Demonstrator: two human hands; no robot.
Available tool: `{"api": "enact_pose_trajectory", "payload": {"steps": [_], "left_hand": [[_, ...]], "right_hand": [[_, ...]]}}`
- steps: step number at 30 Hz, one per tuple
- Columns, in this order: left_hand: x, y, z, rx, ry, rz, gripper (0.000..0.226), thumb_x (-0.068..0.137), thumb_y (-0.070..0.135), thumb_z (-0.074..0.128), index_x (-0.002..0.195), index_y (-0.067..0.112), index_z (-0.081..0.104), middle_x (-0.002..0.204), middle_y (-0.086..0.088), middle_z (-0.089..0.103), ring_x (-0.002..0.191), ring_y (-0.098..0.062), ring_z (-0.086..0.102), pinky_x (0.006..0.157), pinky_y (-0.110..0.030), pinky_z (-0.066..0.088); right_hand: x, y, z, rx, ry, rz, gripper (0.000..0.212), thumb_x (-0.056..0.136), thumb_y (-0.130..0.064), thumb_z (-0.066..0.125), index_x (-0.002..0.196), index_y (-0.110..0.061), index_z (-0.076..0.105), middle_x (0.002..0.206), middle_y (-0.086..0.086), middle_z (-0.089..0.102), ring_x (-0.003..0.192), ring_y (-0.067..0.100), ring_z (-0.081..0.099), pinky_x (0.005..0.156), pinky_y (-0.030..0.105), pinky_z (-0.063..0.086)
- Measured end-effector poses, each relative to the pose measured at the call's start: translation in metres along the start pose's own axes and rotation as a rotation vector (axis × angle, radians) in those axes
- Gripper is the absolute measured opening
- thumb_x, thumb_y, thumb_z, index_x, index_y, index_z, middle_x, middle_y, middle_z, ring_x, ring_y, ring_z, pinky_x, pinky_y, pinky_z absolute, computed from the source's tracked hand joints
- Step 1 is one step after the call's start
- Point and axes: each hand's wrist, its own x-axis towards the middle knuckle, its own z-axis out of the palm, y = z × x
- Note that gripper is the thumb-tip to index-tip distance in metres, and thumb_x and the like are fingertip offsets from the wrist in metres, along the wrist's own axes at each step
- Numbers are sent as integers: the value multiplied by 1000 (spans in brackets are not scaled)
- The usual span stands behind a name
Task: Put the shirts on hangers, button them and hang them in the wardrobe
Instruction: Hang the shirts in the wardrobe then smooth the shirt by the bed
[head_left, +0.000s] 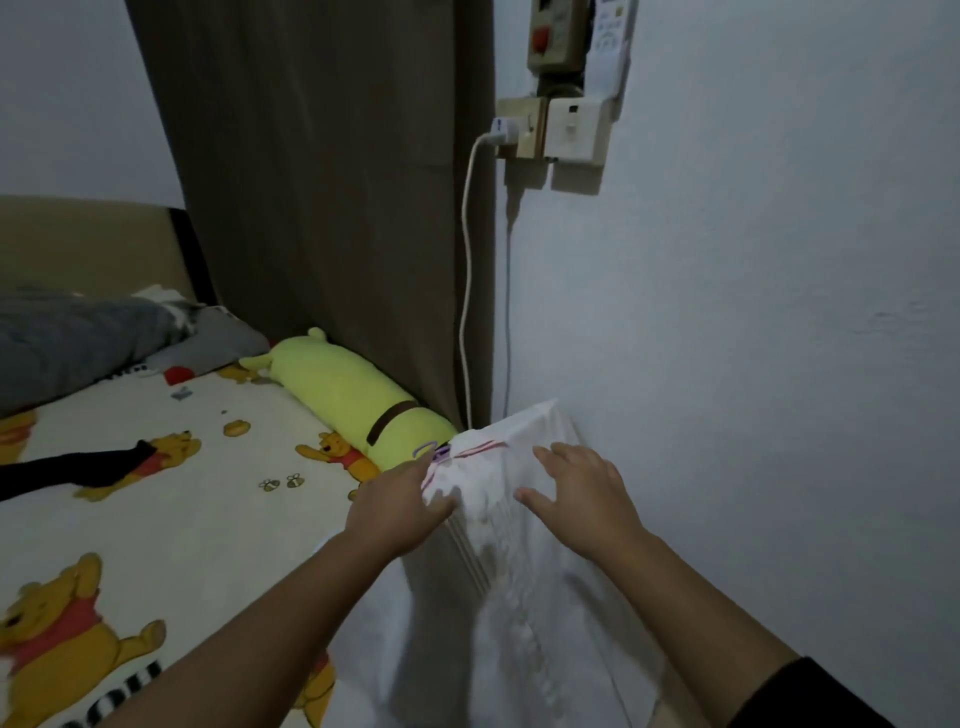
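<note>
Two hands worked a white shirt (498, 545) at the lower centre of the frame.

The shirt hung on a purple hanger (434, 450), whose hook showed just left of the collar, over the bed (171, 519) edge and beside the wall (753, 312) at right. The left hand (400, 512) held a closed grip, thumb and fingers pinching the shirt's front edge below the collar. The right hand (582, 493) lay flat on the cloth, its grip open, fingers spread. A yellow bolster (343, 389) lay at mid-left against a brown curtain (322, 182); a white cable (467, 260) dropped from the socket (519, 130) above.
</note>
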Motion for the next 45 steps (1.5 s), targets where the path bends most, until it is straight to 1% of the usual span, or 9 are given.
{"api": "enact_pose_trajectory", "payload": {"steps": [9,15,19,25,28,31,34,38,45], "left_hand": [[73,-49,34,-138,-151,-138,73,90,61,47,148,20,28,144,-8,45,129,-27,45,99,-37,39],[113,-62,55,-328,-170,-234,71,93,58,43,149,17,27,145,-11,44,129,-29,45,101,-40,38],[141,-69,73,-339,-236,-267,79,92,63,39,152,17,17,151,-12,36,134,-29,40,104,-40,36],[162,-70,92,-439,-336,-294,66,95,56,41,150,25,23,140,-15,49,125,-31,48,97,-31,38],[166,-72,93,-438,-292,-290,60,96,49,46,146,18,33,132,-11,56,119,-28,52,92,-30,39],[168,-76,90,-471,-200,-337,67,94,47,52,149,17,30,139,-9,51,125,-26,49,99,-34,41],[167,-76,82,-495,-94,-318,61,94,41,55,148,20,35,137,-6,53,122,-24,51,89,-29,41],[161,-68,65,-425,77,-226,51,97,32,52,146,25,38,121,-4,54,102,-14,49,80,-27,39],[138,-42,31,-370,294,73,44,97,19,52,139,31,47,107,6,55,92,-14,58,76,-34,51]], "right_hand": [[88,-31,59,-23,-37,-24,57,94,-52,39,144,-25,35,150,0,35,137,18,27,110,32,20],[150,-27,84,-9,-16,-108,49,97,-42,40,141,-20,42,143,2,44,131,19,35,110,31,23],[184,-22,95,-15,-19,-159,49,99,-40,36,144,-20,36,147,1,39,135,18,31,113,31,20],[206,-8,117,-55,-151,-191,56,99,-47,28,150,-23,18,156,-2,22,144,17,14,117,35,8],[205,-5,124,-88,-130,-223,56,99,-48,23,150,-24,16,156,-3,22,144,16,15,117,35,7],[206,-3,125,-46,-124,-229,56,99,-48,24,150,-25,15,156,-4,22,144,15,15,116,34,8],[206,-3,119,61,-130,-225,59,98,-51,27,150,-26,17,155,-4,23,143,14,16,116,32,9],[205,-7,98,101,-67,-277,73,88,-63,28,150,-26,15,156,-6,21,144,14,13,117,34,6],[191,-15,54,35,90,-383,81,85,-58,52,149,-26,16,153,-7,28,142,12,20,118,39,5]]}}
